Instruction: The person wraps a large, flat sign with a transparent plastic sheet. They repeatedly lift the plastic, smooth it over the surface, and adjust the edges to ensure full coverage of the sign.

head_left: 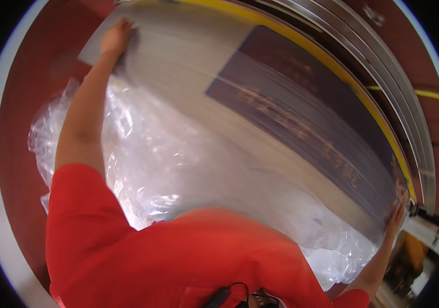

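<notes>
A large grey sheet [178, 56] spreads out in front of me, blurred by motion. It carries a dark blue printed panel [301, 97] with lettering. At the sheet's far left corner, my left hand [117, 37] is closed on it with the arm stretched out. My right hand [397, 209] grips the sheet's right end, its fingers partly blurred. Crinkled clear plastic film [142, 149] lies on the near side of the sheet, between it and my body, and bulges out left past my arm.
A yellow strip [327, 49] runs along the sheet's far edge. Beyond it curve metal rails [378, 56]. The floor [29, 102] is dark red, with a yellow line [432, 95] at the right. White equipment [427, 233] stands near my right hand.
</notes>
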